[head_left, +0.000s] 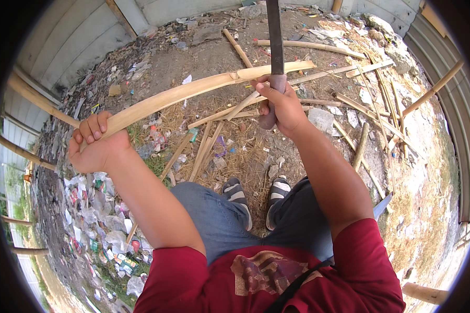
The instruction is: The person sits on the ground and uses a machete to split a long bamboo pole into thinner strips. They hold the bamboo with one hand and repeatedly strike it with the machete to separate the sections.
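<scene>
A long, pale strip of split bamboo (177,96) was held in front of the person, above the ground (209,52), running from the left hand (102,146) up toward the right, with a ridged joint (235,75) near its far part. The left hand had its fingers (96,125) wrapped round the near end. The right hand (284,104) had its fingers closed around the rounded handle of a machete (275,39), whose dark blade pointed away from the body. The strip passed by the base of the blade; whether the two touched could not be told.

Beyond and below the strip, more bamboo pieces (324,48) lay crossed over one another on the dirt. A round pole (360,147) lay to the right of the legs, and plastic litter (96,208) was spread thickly to the left. Nearer in were striped sandals (236,190), blue jeans (209,211) and a dark red shirt (175,279) crossed by a black strap (297,287). A grey wall (83,41) stood behind on the left, and corrugated sheeting (436,62) on the right.
</scene>
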{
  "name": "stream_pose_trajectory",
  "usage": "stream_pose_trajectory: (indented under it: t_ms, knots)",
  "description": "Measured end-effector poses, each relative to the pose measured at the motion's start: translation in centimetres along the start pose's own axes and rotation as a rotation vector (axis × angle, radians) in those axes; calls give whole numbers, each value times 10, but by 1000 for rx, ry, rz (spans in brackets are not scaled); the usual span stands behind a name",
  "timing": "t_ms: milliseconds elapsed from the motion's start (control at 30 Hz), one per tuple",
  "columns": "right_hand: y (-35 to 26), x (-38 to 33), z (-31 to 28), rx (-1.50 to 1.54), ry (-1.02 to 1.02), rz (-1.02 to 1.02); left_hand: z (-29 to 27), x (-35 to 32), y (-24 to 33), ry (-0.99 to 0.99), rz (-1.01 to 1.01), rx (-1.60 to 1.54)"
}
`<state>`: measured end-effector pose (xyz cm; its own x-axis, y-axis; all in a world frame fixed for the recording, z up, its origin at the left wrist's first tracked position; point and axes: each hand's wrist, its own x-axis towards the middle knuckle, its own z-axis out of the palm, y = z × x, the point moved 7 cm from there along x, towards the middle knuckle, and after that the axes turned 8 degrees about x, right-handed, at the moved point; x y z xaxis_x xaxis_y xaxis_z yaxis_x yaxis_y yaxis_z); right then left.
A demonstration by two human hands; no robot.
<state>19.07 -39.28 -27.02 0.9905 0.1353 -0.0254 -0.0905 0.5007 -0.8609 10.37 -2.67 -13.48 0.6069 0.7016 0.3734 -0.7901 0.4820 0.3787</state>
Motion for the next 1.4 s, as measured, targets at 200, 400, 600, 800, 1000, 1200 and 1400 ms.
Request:
stream_pose_trajectory:
  t_ms: [200, 400, 600, 800, 1000, 1200, 1400]
  knots:
    - [-10, -7, -30, 166, 144, -106, -37, -13, -40, -74, -252, -59]
    - [-12, -8, -61, 91, 295, -176, -65, -32, -20, 238, 606, 1515]
    - [-3, 3, -53, -2, 310, -178, 33, -115, -121, -929, 464, 2006]
    - [-2, -2, -14, -189, 153, -109, 2, -109, -157, -1145, 50, 2186]
    - [-21, -16, -14, -807, 24, -207, -38, -95, -125, -966, -30, 2223]
    - [-13, -28, -7, -1461, -106, -254, -79, -68, -104, -721, -63, 2248]
    - [-28, 22, -64, -1689, 65, -267, -96, -55, -110, -695, -42, 2269]
